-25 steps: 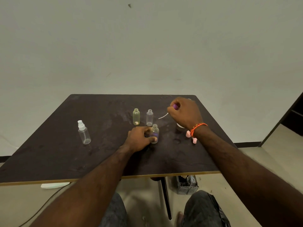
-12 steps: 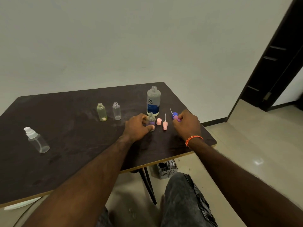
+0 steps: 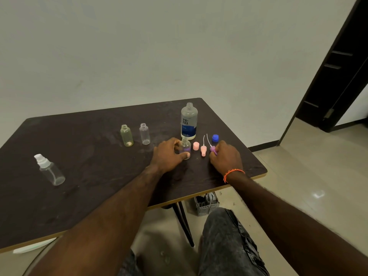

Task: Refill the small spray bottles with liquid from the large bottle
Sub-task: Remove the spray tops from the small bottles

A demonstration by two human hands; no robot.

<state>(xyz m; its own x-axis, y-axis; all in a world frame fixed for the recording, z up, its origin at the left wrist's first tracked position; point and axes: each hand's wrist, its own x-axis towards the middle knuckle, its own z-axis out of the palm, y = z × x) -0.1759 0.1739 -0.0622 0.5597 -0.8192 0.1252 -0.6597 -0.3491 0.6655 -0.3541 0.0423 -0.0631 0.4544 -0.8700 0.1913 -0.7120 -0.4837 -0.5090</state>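
Left hand (image 3: 169,155): fingers and thumb curled round an uncapped small spray bottle (image 3: 185,147), upright on the table (image 3: 89,176). Right hand (image 3: 226,156): fingertips pinching a purple spray head (image 3: 212,149), dip tube pointing away. Between the hands: pink cap (image 3: 196,146), pink spray head (image 3: 203,151). Just beyond the held bottle: large bottle (image 3: 189,121), open, upright. Beyond the right hand: blue cap (image 3: 215,138).
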